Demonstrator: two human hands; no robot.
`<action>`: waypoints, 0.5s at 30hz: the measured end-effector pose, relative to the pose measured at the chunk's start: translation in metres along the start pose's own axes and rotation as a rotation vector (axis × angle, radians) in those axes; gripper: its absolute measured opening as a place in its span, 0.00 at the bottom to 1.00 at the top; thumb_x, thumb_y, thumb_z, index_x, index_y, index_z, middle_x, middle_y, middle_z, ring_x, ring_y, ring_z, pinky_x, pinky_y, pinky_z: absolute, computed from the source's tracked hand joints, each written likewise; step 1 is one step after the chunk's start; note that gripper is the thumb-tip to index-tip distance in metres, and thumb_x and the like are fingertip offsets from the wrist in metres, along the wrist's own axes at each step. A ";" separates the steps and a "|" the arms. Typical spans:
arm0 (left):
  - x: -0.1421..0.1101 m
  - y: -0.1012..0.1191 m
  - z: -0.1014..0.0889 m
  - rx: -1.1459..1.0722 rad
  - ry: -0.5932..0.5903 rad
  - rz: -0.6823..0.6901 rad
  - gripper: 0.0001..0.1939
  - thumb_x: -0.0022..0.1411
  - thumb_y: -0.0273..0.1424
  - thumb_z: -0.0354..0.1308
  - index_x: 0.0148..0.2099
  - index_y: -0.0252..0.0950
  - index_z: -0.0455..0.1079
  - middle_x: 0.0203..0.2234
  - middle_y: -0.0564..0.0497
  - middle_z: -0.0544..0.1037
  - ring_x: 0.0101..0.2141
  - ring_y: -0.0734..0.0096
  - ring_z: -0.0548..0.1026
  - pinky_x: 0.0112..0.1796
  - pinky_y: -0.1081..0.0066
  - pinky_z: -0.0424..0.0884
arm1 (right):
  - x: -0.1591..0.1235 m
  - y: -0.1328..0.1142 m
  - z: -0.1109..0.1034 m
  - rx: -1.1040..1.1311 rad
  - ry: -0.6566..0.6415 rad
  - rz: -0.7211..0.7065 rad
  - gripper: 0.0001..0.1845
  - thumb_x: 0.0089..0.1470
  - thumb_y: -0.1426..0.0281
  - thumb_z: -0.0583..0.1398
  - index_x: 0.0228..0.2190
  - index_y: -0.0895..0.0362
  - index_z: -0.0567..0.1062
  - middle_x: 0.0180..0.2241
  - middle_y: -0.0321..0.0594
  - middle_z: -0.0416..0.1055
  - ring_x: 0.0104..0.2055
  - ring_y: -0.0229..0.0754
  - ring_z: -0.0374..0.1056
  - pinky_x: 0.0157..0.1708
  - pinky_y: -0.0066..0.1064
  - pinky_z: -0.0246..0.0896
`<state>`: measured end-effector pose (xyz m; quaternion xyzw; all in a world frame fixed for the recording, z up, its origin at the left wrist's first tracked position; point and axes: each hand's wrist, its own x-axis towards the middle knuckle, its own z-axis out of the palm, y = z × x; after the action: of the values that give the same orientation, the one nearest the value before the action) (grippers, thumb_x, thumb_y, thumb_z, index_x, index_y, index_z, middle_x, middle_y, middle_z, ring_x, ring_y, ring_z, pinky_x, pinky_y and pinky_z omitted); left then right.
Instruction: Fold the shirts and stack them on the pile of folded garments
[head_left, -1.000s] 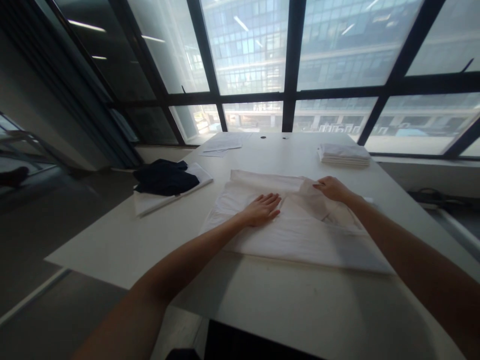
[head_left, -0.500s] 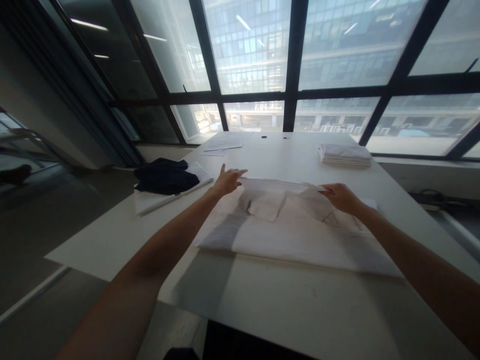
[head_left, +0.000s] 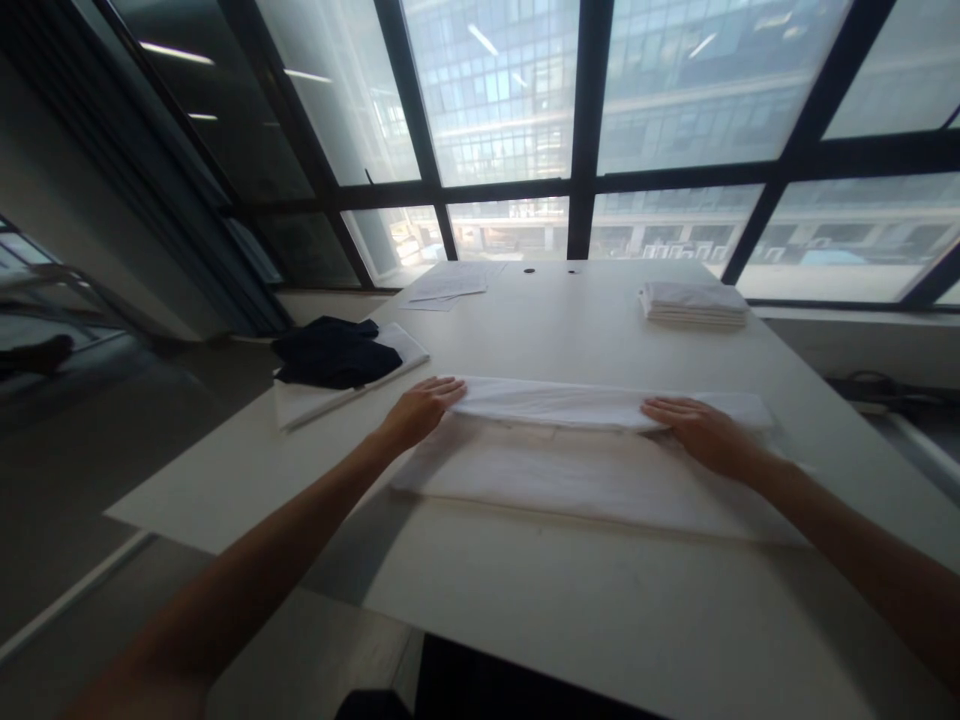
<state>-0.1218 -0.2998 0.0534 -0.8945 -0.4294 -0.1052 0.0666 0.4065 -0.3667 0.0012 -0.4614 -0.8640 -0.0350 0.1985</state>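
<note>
A white cloth (head_left: pixel 570 475), probably a garment, lies spread across the table in front of me. Its far part is turned over into a long flat band (head_left: pixel 555 400) running left to right. My left hand (head_left: pixel 424 408) rests on the band's left end with its fingers stretched out flat. On the right part of the band lies my right hand (head_left: pixel 697 430), palm down, fingers extended and pressing the fabric. Neither hand grips the cloth. The cloth's underside is hidden.
Dark navy clothing (head_left: pixel 330 350) lies on a white folded piece (head_left: pixel 300 402) at the left. A stack of folded white cloths (head_left: pixel 694 303) sits at the far right. Paper sheets (head_left: pixel 446 284) lie at the back left of the white table (head_left: pixel 525 580), before large windows.
The raised far edge of the cloth has come over toward me and now lies flat as a band. Both hands have come down onto it; my right hand has released the edge.
</note>
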 end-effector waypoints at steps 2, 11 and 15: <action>-0.006 0.001 0.006 0.016 -0.040 0.021 0.28 0.67 0.21 0.46 0.65 0.41 0.71 0.63 0.47 0.73 0.65 0.63 0.68 0.67 0.55 0.59 | -0.006 0.003 0.005 -0.018 -0.002 0.012 0.32 0.60 0.81 0.51 0.61 0.52 0.74 0.61 0.42 0.72 0.63 0.50 0.68 0.64 0.49 0.64; -0.017 0.000 0.018 0.066 -0.188 0.003 0.33 0.68 0.20 0.44 0.72 0.41 0.61 0.69 0.44 0.62 0.69 0.63 0.60 0.68 0.52 0.51 | -0.027 0.026 0.006 -0.048 -0.101 0.116 0.34 0.60 0.80 0.48 0.64 0.52 0.71 0.66 0.42 0.65 0.67 0.51 0.63 0.66 0.50 0.60; -0.014 -0.010 0.008 0.052 -0.340 -0.016 0.37 0.65 0.18 0.43 0.75 0.40 0.54 0.72 0.40 0.55 0.71 0.58 0.55 0.66 0.43 0.51 | -0.030 0.032 0.007 -0.032 -0.118 0.117 0.35 0.60 0.79 0.48 0.65 0.51 0.69 0.67 0.42 0.63 0.68 0.52 0.62 0.67 0.52 0.58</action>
<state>-0.1369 -0.3025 0.0422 -0.8940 -0.4441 0.0581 0.0151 0.4453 -0.3703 -0.0205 -0.5154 -0.8451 -0.0098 0.1415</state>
